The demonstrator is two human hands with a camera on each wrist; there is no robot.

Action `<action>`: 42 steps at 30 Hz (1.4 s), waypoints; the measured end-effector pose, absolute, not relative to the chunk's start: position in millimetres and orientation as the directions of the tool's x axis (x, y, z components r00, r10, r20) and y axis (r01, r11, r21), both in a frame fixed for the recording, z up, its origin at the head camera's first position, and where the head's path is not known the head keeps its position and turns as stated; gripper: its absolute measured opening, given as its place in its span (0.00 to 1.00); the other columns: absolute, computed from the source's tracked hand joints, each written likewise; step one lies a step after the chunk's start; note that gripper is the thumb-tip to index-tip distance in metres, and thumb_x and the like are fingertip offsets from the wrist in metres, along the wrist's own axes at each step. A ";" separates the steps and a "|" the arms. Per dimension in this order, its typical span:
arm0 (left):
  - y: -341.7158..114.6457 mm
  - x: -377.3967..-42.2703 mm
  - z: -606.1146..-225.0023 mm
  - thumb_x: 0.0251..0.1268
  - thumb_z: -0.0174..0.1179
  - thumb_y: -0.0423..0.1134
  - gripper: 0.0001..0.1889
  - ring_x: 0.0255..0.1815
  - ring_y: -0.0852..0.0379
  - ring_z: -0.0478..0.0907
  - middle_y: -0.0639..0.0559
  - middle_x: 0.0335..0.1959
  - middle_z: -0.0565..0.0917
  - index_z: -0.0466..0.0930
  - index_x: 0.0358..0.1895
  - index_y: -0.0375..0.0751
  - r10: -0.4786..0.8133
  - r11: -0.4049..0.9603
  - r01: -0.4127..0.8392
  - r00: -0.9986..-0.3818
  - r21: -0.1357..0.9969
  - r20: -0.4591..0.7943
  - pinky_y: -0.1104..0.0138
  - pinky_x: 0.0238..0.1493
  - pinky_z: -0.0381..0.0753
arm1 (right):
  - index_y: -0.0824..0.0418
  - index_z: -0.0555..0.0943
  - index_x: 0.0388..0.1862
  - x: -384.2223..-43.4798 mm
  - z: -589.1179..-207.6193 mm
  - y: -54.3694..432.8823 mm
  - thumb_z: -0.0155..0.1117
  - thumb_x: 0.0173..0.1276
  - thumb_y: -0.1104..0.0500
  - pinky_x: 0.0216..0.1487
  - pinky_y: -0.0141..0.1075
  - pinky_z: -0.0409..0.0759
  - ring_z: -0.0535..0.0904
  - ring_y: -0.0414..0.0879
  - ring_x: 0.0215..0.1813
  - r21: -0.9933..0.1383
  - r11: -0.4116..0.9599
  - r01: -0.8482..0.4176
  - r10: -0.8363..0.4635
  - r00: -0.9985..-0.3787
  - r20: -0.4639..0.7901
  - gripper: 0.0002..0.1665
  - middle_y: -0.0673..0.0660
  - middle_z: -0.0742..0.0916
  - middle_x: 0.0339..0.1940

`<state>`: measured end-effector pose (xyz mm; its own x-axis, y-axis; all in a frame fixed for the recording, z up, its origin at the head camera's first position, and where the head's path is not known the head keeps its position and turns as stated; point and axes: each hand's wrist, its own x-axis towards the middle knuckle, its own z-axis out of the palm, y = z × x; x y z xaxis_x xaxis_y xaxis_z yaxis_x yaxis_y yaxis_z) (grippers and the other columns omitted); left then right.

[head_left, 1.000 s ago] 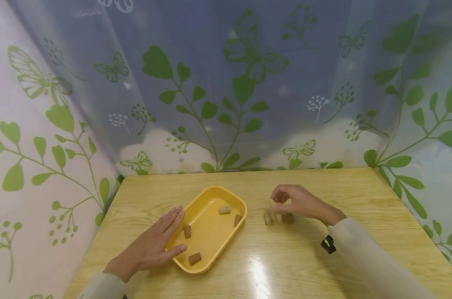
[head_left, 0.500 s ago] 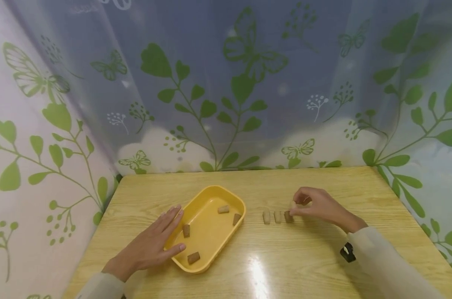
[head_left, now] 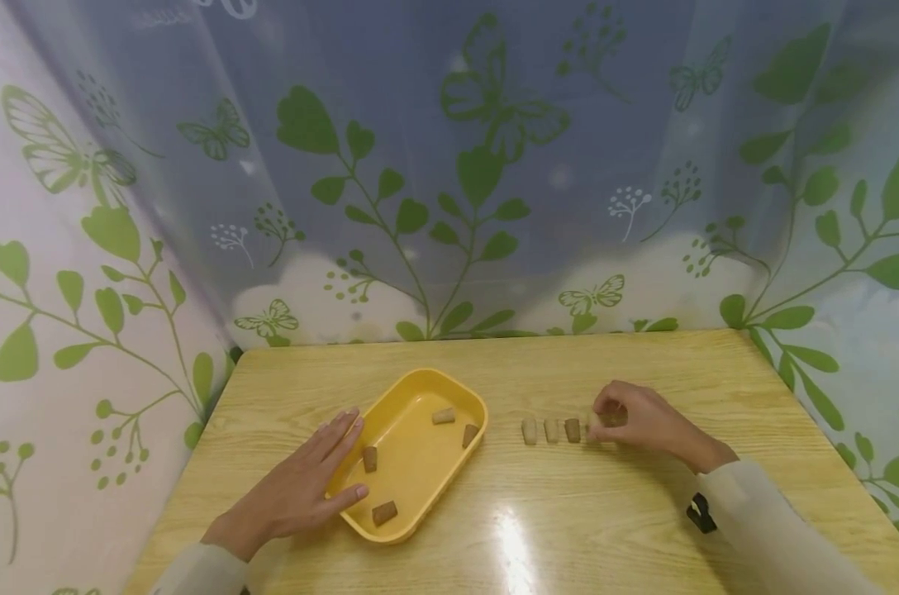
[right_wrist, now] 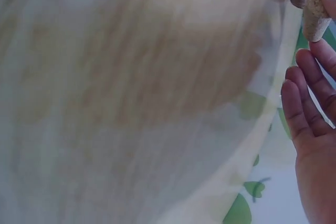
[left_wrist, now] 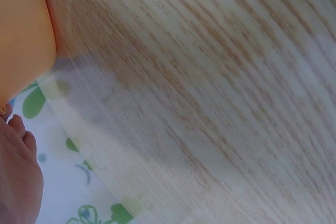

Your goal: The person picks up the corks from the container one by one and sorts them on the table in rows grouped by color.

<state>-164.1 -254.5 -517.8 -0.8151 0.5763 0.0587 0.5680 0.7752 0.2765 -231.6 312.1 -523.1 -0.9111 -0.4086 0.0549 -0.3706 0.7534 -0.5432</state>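
My right hand [head_left: 635,420] pinches a light tapered cork [right_wrist: 316,18] between thumb and fingertip, close over the table at the right end of a row. That row holds two pale corks [head_left: 529,430] and a darker brown cork [head_left: 572,430], all standing upright. My left hand [head_left: 301,483] rests with straight, spread fingers on the left rim of a yellow tray [head_left: 416,463]; its thumb reaches over the near corner. Several corks lie in the tray: a pale cork [head_left: 443,416] near the far end, and brown ones, including a brown cork [head_left: 384,513] near the front.
The wood-grain table [head_left: 568,529] runs back to a curtain [head_left: 420,207] printed with leaves and butterflies, which also hangs on both sides. A bright light reflection lies on the tabletop in front. A black strap [head_left: 701,512] hangs by the right sleeve.
My right hand has moved right along the row and down toward the table with the pale cork, uncovering the brown cork. My left hand and the tray have stayed in place.
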 end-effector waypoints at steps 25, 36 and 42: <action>-254.8 -162.7 -515.7 0.83 0.55 0.65 0.48 0.92 0.41 0.51 0.42 0.92 0.51 0.48 0.91 0.43 0.568 0.780 0.561 -0.821 0.276 0.061 0.76 0.86 0.24 | 0.56 0.88 0.57 -225.6 -533.9 318.1 0.83 0.67 0.44 0.55 0.46 0.90 0.87 0.46 0.51 -0.514 0.719 -0.467 -0.496 -0.863 0.090 0.27 0.49 0.88 0.50; -255.1 -162.7 -516.7 0.83 0.55 0.65 0.48 0.92 0.42 0.50 0.42 0.92 0.51 0.47 0.91 0.44 0.562 0.785 0.551 -0.826 0.283 0.046 0.73 0.88 0.27 | 0.55 0.88 0.56 -226.4 -537.7 317.7 0.83 0.68 0.44 0.53 0.44 0.89 0.86 0.43 0.49 -0.503 0.728 -0.465 -0.489 -0.867 0.094 0.25 0.48 0.87 0.48; -254.8 -163.8 -517.5 0.83 0.54 0.66 0.48 0.92 0.43 0.50 0.44 0.92 0.50 0.46 0.91 0.45 0.561 0.791 0.551 -0.827 0.265 0.042 0.53 0.91 0.46 | 0.57 0.88 0.60 -225.2 -536.2 318.5 0.83 0.67 0.42 0.54 0.45 0.89 0.86 0.44 0.51 -0.518 0.733 -0.440 -0.476 -0.877 0.072 0.30 0.48 0.88 0.50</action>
